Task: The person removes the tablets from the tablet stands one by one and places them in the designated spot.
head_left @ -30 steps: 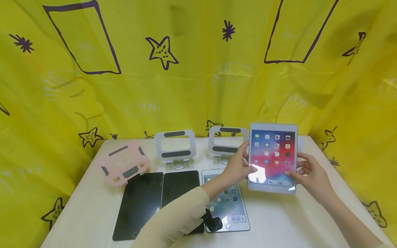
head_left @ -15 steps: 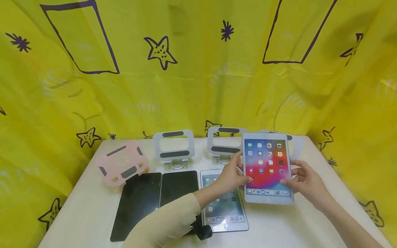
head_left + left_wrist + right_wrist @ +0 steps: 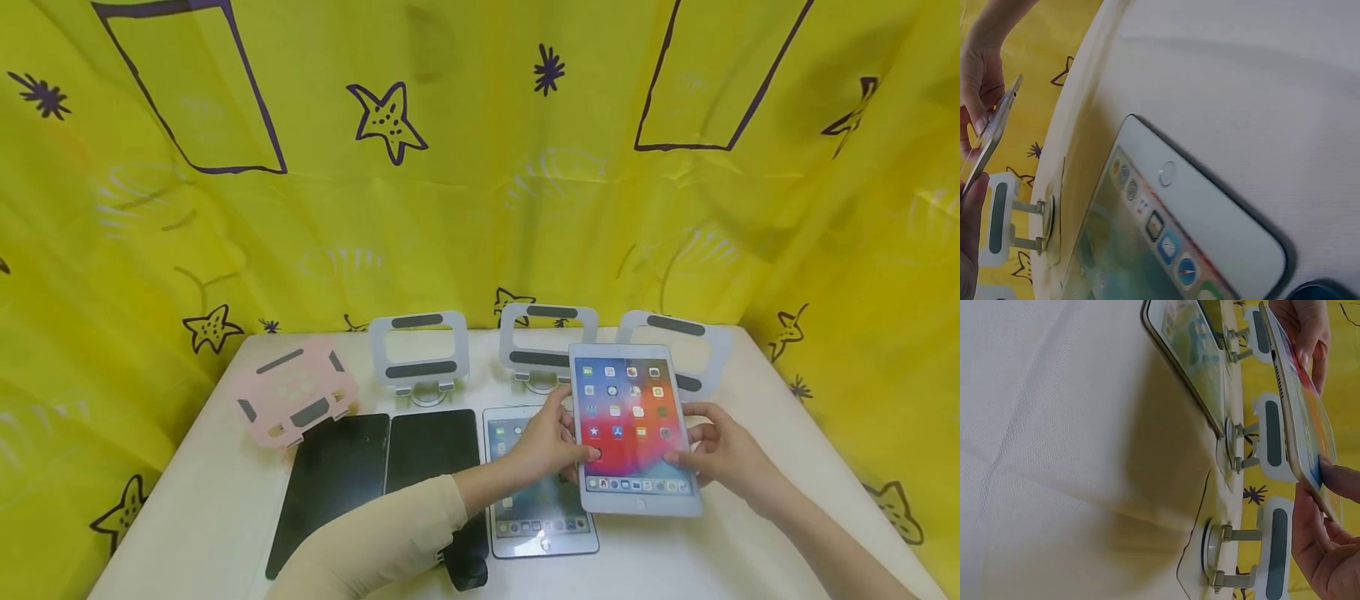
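A white-framed tablet [image 3: 632, 429] with a lit red and blue home screen is held upright above the table in both hands. My left hand [image 3: 551, 442] pinches its left edge, thumb on the front and fingers behind. On the opposite edge, my right hand [image 3: 731, 454] grips it the same way. Seen from the right wrist, the tablet [image 3: 1294, 406] stands edge-on, well off the tabletop. Behind it, a grey tablet stand [image 3: 708, 350] is partly covered. A second white tablet [image 3: 536, 542], also lit, lies flat under my left forearm.
Two dark tablets [image 3: 337, 475] [image 3: 435, 442] lie side by side at left, partly under the sleeve. A pink stand [image 3: 296, 392] leans behind them. Two more grey stands [image 3: 420, 369] [image 3: 551, 360] stand along the back edge. A yellow patterned curtain [image 3: 480, 208] encloses the white table [image 3: 180, 517].
Both hands have brought the held tablet down and to the left, toward the second white tablet. The grey stand at the right back has come into view behind it.
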A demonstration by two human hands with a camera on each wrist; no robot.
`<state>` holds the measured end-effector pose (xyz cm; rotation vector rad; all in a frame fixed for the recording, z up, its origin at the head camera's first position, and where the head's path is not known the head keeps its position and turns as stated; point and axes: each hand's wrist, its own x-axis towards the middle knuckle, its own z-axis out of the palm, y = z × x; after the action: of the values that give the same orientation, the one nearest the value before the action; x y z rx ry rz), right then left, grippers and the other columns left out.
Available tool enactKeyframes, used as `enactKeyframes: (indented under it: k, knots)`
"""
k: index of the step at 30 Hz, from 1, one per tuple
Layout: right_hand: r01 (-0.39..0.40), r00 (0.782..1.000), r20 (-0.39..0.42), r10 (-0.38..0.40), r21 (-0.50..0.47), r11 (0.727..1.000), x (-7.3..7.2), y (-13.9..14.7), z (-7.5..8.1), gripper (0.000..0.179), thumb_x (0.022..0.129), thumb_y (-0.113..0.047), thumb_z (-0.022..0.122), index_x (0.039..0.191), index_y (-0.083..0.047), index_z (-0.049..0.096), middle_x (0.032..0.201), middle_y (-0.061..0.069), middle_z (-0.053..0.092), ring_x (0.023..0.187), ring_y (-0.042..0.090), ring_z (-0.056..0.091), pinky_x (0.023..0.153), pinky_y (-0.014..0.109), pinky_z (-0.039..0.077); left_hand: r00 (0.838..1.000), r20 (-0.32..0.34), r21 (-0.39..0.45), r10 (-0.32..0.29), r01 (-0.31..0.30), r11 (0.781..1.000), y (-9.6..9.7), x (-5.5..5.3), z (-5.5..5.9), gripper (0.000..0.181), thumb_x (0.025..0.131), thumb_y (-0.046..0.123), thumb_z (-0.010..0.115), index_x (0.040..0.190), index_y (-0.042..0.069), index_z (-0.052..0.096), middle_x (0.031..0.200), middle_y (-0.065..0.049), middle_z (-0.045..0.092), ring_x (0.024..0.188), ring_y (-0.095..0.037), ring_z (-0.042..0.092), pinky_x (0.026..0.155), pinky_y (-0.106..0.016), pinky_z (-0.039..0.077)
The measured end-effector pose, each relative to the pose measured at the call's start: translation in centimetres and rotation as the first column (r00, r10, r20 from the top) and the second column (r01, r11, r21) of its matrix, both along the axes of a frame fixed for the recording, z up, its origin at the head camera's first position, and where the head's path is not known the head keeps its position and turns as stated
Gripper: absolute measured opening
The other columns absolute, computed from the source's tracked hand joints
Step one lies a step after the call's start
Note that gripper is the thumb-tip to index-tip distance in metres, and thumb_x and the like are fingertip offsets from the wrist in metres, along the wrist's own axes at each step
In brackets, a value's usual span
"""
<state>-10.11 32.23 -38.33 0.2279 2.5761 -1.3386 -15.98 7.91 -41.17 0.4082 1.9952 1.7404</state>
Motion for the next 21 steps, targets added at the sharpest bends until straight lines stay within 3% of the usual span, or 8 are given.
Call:
enactKeyframes:
  k: [4,12,21]
  knots:
    - [-0.007,0.998,0.066,0.009,-0.016,1.000,-0.2,0.1,-0.4,0.080,0.083,-0.017,0.073,0.139,0.007,0.021,0.098,0.014,0.059,0.081,0.018,0.059,0.064,0.032,0.056,1.000,0.014,0.013,-0.004,0.003,1.000,-0.3,0.4,-0.3,0.090,0.071,-0.005,0.078,0.144,0.019,0.030,0.084,-0.004,0.052,0.057,-0.013,0.059,0.047,-0.037,0.054]
    - [-0.019,0.988,0.153,0.023,-0.027,0.999,-0.4,0.0,-1.3,0.079,0.081,-0.018,0.075,0.137,0.007,0.023,0.094,0.010,0.060,0.079,0.018,0.060,0.066,0.034,0.056,0.997,0.077,0.004,-0.031,0.030,1.000,-0.8,0.9,-1.2,0.088,0.073,-0.003,0.077,0.144,0.014,0.028,0.083,-0.004,0.053,0.053,-0.014,0.060,0.046,-0.031,0.053]
    - [-0.051,0.963,0.265,0.046,0.012,0.999,-0.7,-0.2,-2.2,0.074,0.081,-0.017,0.074,0.132,0.010,0.028,0.092,0.009,0.058,0.076,0.017,0.059,0.067,0.033,0.056,0.986,0.169,0.046,-0.015,0.008,0.999,-1.0,1.9,-2.0,0.086,0.072,-0.007,0.076,0.143,0.008,0.028,0.080,-0.007,0.052,0.049,-0.014,0.058,0.045,-0.031,0.053]
